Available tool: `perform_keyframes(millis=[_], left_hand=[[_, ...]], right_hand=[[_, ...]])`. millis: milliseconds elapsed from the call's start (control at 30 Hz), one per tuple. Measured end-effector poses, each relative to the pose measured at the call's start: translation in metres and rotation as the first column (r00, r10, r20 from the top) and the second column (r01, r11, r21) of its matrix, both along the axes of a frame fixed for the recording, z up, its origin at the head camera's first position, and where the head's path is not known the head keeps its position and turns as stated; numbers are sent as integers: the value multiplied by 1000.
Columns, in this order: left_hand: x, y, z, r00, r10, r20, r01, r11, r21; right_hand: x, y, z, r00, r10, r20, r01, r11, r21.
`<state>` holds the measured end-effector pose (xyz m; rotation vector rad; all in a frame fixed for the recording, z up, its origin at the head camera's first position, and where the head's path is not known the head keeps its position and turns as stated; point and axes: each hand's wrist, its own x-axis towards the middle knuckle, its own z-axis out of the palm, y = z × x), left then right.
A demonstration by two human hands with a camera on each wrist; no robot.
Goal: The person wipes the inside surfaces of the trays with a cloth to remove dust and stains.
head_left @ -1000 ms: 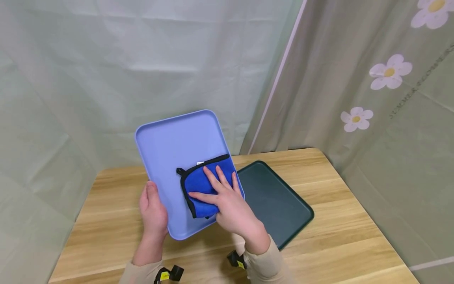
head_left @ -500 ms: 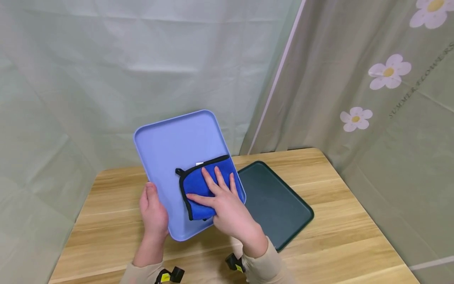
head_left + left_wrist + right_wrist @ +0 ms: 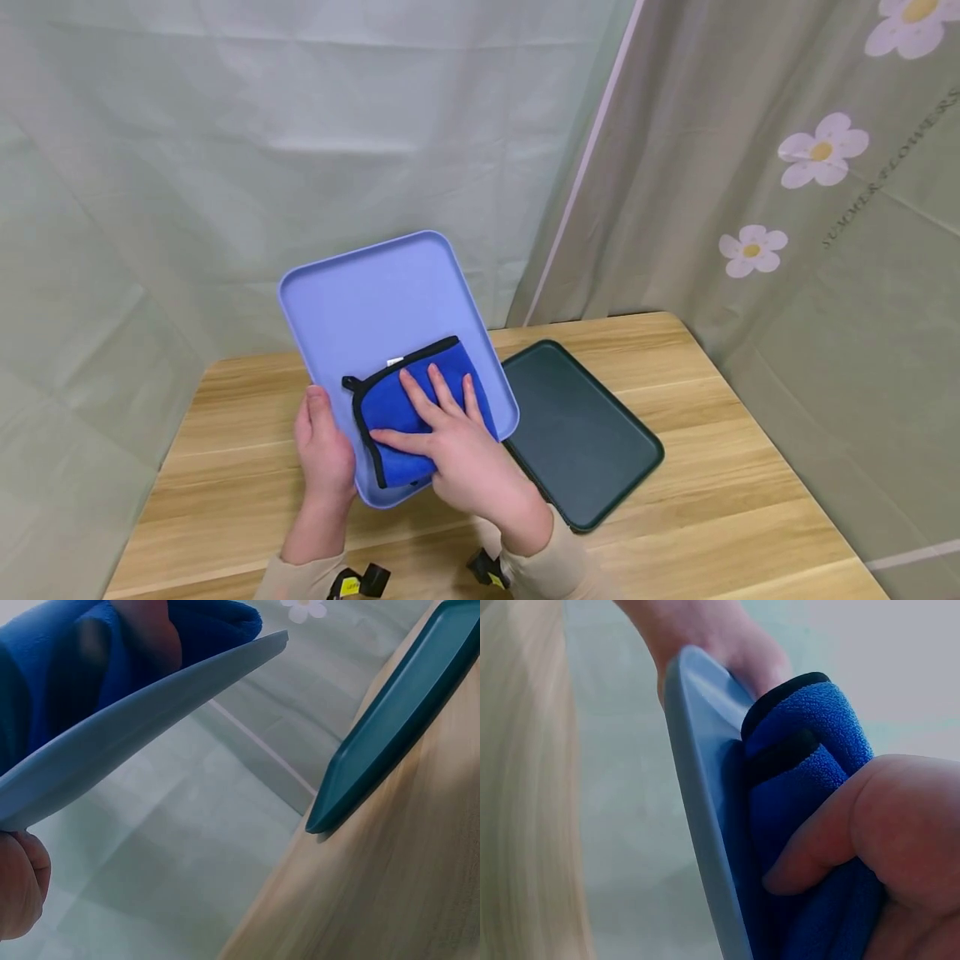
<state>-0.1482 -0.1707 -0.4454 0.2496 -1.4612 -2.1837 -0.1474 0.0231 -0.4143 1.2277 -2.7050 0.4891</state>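
Note:
A light blue rectangular tray (image 3: 375, 308) is held up at a tilt above the table, its inner face showing in the head view. My left hand (image 3: 324, 446) grips its left edge, thumb along the rim; the fingers behind are hidden in that view. Against the lower part of the tray lies a folded blue cloth (image 3: 393, 400) with black edging, a small loop and a white tag. My right hand (image 3: 468, 462) presses flat on this cloth, fingers spread. From the right wrist view, the cloth (image 3: 810, 776) shows folded layers between hand and tray.
A dark green tray (image 3: 585, 442) lies on the wooden table (image 3: 720, 492) to the right, partly behind the blue tray. Pale curtains (image 3: 420, 117) hang behind and beside the table, the right one printed with flowers.
My right hand has slid the cloth left and slightly down across the blue tray. The left hand keeps its grip, and the tray has barely shifted.

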Motion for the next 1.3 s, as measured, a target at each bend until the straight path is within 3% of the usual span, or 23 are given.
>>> perform_keyframes(millis=[467,800,1300], left_hand=[[-1,-2,-1,1000,-16,-19,16,1000,-2],[1,-1,0,1000,13,23,-13,1000,-2],[-1,1,2,999,17,-40,-13,995,98]], right_hand=[[11,-14,-4,999,38,-26,-37,998,50],[10,-13,-7,999,37,-25,-36,998,42],[4,-4,-5,999,32,-16,-31,999,21]])
